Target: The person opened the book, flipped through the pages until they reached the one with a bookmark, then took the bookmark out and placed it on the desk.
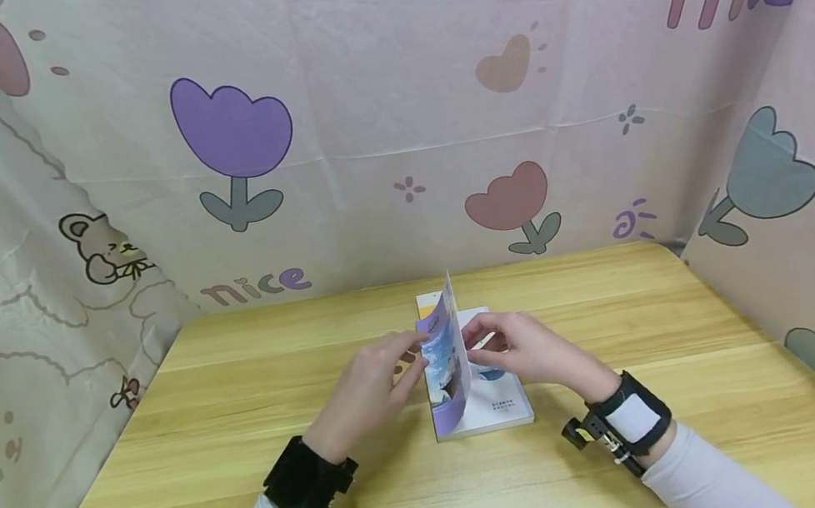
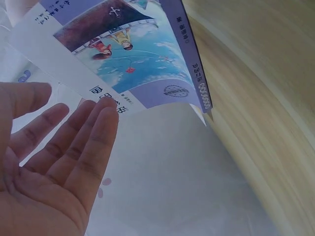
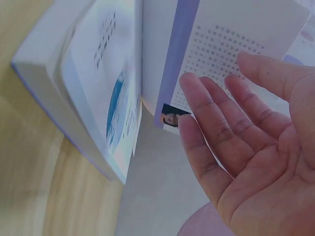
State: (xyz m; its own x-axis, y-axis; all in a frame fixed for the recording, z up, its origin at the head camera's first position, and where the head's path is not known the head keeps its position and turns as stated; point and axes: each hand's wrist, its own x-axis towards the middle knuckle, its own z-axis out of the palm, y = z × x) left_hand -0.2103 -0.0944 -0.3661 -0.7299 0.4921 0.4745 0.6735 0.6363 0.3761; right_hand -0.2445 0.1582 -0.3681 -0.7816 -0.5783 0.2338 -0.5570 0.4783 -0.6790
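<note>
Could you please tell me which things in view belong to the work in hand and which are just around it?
Part of the work:
book, lying open
raised cover of that book
left hand, at the cover's outer face
right hand, at its inner side

Just around it:
wooden table
printed cloth
black wrist straps
</note>
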